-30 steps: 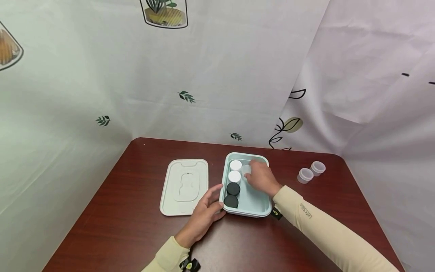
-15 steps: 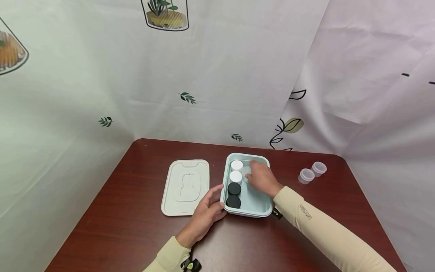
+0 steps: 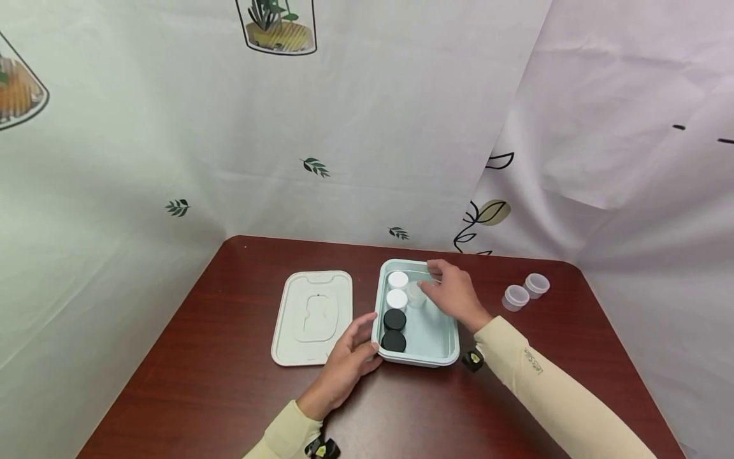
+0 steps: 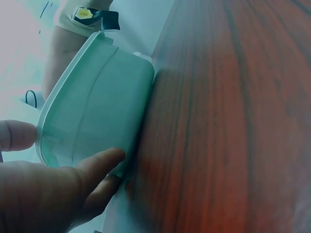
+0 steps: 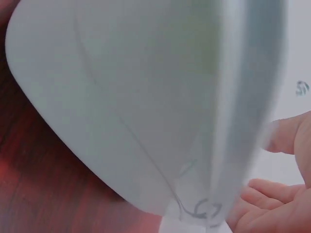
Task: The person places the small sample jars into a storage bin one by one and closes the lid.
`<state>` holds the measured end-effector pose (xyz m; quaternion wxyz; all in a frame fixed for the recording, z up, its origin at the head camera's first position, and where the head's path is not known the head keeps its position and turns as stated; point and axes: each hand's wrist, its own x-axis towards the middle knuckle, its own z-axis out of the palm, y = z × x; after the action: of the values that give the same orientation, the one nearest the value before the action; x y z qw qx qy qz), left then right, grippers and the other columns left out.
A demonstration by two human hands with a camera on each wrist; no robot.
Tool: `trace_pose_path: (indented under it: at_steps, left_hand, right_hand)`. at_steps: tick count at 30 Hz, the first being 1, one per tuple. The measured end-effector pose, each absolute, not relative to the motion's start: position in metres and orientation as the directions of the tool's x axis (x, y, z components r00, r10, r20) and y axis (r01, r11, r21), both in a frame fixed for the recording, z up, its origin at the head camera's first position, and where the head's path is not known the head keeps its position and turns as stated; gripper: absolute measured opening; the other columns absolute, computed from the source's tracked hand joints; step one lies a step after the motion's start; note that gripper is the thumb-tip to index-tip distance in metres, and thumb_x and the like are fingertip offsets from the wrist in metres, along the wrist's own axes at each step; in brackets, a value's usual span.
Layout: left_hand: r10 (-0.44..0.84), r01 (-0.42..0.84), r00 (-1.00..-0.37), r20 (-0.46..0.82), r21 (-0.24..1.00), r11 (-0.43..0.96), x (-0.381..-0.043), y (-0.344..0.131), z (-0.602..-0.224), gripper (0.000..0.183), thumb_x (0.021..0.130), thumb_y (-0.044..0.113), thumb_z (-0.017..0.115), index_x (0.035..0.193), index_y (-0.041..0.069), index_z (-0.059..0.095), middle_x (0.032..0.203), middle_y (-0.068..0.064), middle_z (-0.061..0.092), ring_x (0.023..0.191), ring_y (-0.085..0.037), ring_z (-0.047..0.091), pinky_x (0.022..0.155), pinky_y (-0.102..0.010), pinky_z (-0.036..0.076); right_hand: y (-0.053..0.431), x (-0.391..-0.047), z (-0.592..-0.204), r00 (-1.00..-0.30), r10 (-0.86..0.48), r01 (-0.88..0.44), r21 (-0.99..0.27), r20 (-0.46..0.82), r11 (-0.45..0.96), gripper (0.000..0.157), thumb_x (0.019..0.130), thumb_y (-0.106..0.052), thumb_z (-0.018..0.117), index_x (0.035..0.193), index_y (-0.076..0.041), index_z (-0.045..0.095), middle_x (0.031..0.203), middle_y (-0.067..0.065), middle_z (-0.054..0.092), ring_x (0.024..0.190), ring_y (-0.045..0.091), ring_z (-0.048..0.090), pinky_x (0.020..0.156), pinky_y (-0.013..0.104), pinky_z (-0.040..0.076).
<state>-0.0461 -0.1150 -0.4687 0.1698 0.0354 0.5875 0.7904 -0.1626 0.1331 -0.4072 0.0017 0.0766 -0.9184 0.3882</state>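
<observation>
Cup-loading apparently in hand: translucent cup (image 3: 417, 296) sat inside tray (image 3: 431, 336), beside white jars (image 3: 396, 298). Right hand (image 3: 455, 292) hung above, fingers apart, holding nothing; left hand (image 3: 346, 358), fingers spread, touched tray's side. Next move likely called for reaching toward loose cups (image 3: 516, 297) on bench (image 3: 401, 408).

Blurry box rim (image 5: 245, 97) in right wrist view

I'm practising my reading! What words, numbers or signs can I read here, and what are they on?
None clearly.
Right sleeve: dark lettering, too small and blurred to read.
Yellow tag on the right wrist strap: tiny marks, unreadable.
Box: grey marks near the bottom, too blurred to tell.
</observation>
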Motion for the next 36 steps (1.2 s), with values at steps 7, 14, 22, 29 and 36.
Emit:
trace_pose_path:
  at_steps: [7,14,22,29,36]
  left_hand:
    - [0.303,-0.224,-0.942,-0.143,0.941,-0.253,-0.046,-0.115,-0.469,0.064,0.104,0.007,0.056,0.164,0.013,0.032,0.161,-0.028,0.041,0.132,-0.027,0.058,0.11,-0.054,0.048]
    - [0.299,-0.224,-0.943,-0.144,0.941,-0.254,-0.045,-0.115,-0.469,0.064,0.105,0.007,0.056,0.164,0.012,0.032,0.16,-0.028,0.041,0.131,-0.026,0.059,0.11,-0.053,0.049]
    - [0.293,-0.223,-0.945,-0.143,0.939,-0.261,-0.045,-0.114,-0.468,0.065,0.104,0.006,0.055,0.164,0.011,0.032,0.161,-0.029,0.04,0.131,-0.026,0.059,0.11,-0.052,0.049]
    - [0.294,-0.224,-0.944,-0.147,0.942,-0.249,-0.045,-0.114,-0.469,0.064,0.104,0.006,0.054,0.164,0.011,0.032,0.161,-0.03,0.04,0.131,-0.025,0.06,0.109,-0.052,0.05]
    - [0.303,-0.218,-0.943,-0.14,0.945,-0.244,-0.046,-0.115,-0.469,0.064,0.105,0.008,0.054,0.164,0.011,0.031,0.161,-0.03,0.039,0.132,-0.026,0.059,0.109,-0.052,0.05]
  right_hand:
    - [0.158,-0.167,-0.394,-0.997,-0.037,-0.075,-0.801,0.066,0.594,0.059,0.101,-0.027,0.072,0.151,0.0,0.054,0.145,0.023,0.064,0.132,0.04,0.064,0.107,0.052,0.053]
    - [0.195,-0.17,-0.391,-0.998,0.061,-0.003,-0.886,0.035,0.464,0.061,0.101,-0.034,0.071,0.152,-0.005,0.054,0.149,0.019,0.062,0.135,0.033,0.064,0.103,0.037,0.056]
    - [0.24,-0.157,-0.395,-0.982,0.188,0.054,-0.934,0.015,0.354,0.067,0.101,-0.036,0.072,0.156,-0.005,0.051,0.153,0.019,0.059,0.109,-0.01,0.061,0.088,0.006,0.049]
    - [0.273,-0.144,-0.418,-0.94,0.342,0.148,-0.915,-0.012,0.375,0.065,0.101,-0.033,0.073,0.155,-0.006,0.052,0.153,0.019,0.058,0.109,-0.008,0.059,0.085,0.005,0.049]
    - [0.292,-0.137,-0.443,-0.898,0.438,0.231,-0.882,-0.031,0.41,0.061,0.098,-0.03,0.076,0.151,-0.006,0.057,0.149,0.018,0.063,0.1,-0.013,0.057,0.079,0.002,0.047]
